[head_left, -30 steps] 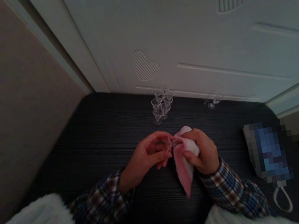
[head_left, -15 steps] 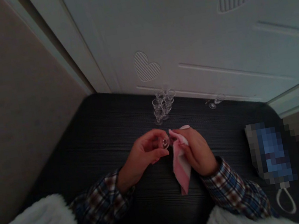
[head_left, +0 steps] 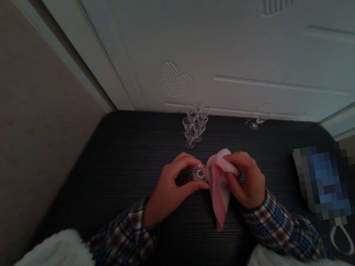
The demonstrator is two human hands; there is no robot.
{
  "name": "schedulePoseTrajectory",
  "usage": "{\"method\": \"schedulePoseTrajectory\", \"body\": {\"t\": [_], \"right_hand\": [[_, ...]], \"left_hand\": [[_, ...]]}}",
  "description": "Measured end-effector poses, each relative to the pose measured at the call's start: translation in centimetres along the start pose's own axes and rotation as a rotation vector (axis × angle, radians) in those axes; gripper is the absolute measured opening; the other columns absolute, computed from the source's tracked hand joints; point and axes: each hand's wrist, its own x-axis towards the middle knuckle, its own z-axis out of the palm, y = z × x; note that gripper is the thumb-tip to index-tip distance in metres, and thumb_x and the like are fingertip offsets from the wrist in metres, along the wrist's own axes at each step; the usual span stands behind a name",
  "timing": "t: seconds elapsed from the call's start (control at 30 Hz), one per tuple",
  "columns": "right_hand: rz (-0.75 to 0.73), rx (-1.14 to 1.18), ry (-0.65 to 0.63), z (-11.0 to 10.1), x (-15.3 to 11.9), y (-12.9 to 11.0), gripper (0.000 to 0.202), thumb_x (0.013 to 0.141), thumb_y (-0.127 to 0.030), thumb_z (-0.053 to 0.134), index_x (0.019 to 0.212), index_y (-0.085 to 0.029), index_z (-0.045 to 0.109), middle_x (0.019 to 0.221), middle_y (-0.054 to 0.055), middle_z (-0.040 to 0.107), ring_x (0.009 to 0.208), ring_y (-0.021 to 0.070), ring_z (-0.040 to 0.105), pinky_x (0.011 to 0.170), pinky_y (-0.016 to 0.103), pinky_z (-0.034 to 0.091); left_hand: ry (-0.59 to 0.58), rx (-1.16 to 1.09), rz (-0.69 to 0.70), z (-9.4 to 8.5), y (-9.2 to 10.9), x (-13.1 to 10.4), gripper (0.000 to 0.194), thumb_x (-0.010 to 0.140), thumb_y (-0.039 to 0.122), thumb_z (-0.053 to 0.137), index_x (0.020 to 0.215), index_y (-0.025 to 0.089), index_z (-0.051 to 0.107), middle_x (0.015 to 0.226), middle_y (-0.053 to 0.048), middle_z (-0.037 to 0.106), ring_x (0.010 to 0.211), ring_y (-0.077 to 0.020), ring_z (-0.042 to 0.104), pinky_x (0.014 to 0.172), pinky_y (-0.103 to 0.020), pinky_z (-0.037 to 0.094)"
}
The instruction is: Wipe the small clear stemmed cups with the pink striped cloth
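Between the thumb and fingers of my left hand [head_left: 173, 184] is a small clear glass [head_left: 200, 173], its round end facing up toward me. A pink and white cloth [head_left: 219, 185] is pinched in my right hand [head_left: 247, 178] and hangs down toward the front. The cloth's left edge lies right beside the glass. Beyond my hands, a cluster of several small clear glasses [head_left: 195, 124] stands on the dark table [head_left: 125, 147].
Near the white panel [head_left: 233, 40] at the back, another small glass [head_left: 259, 120] lies on its side. A blurred blue item [head_left: 325, 182] with a white loop [head_left: 342, 240] is at the right. A wall [head_left: 15, 111] rises on the left.
The glass has turned so that its round end shows more fully. My right hand has shifted right, and the cloth is spread wider beside the glass.
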Motion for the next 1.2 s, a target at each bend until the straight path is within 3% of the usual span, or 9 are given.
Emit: {"method": "schedulePoseTrajectory", "body": {"t": [0.1,0.33,0.63,0.93,1.2], "right_hand": [[-0.028,0.020,-0.004,-0.07,0.24,-0.21,0.025,0.080,-0.016,0.050,0.105,-0.021,0.051,0.088,0.004,0.060,0.080,0.0188,0.057,0.068,0.034,0.046],[-0.186,0.094,-0.204,-0.13,0.63,-0.52,0.028,0.083,-0.013,0.047,0.109,-0.021,0.056,0.083,0.004,0.062,0.077,0.0163,0.057,0.070,0.034,0.044],[-0.118,0.068,-0.130,-0.39,0.61,-0.93,0.036,0.079,-0.011,0.055,0.110,-0.026,0.060,0.094,0.006,0.055,0.088,0.0184,0.053,0.072,0.034,0.047],[-0.113,0.136,-0.199,-0.57,0.59,-0.82,0.039,0.078,-0.015,0.056,0.115,-0.026,0.058,0.087,0.005,0.053,0.084,0.0192,0.052,0.070,0.036,0.046],[-0.095,0.159,-0.291,-0.46,0.69,-1.05,0.042,0.080,-0.015,0.052,0.120,-0.026,0.054,0.089,0.006,0.051,0.085,0.0186,0.050,0.071,0.036,0.045]], "left_hand": [[-0.014,0.100,0.010,0.05,0.18,-0.04,0.019,0.070,0.029,0.067,0.082,0.017,0.060,0.082,-0.003,0.058,0.081,-0.0156,0.053,0.075,-0.028,0.042],[0.007,0.240,0.054,0.20,0.23,-0.21,0.020,0.071,0.029,0.066,0.086,0.018,0.059,0.085,-0.002,0.058,0.084,-0.0151,0.052,0.077,-0.027,0.041],[0.017,0.280,0.073,0.17,0.22,-0.36,0.021,0.071,0.030,0.066,0.087,0.018,0.059,0.086,-0.003,0.058,0.085,-0.0157,0.052,0.077,-0.028,0.042],[0.084,0.279,0.091,0.16,0.09,-0.46,0.018,0.072,0.027,0.066,0.086,0.018,0.058,0.083,-0.002,0.057,0.081,-0.0145,0.052,0.072,-0.027,0.043],[0.049,0.253,0.105,-0.05,-0.12,-0.38,0.015,0.070,0.024,0.068,0.080,0.016,0.060,0.078,-0.001,0.056,0.077,-0.0133,0.052,0.070,-0.026,0.042]]}}
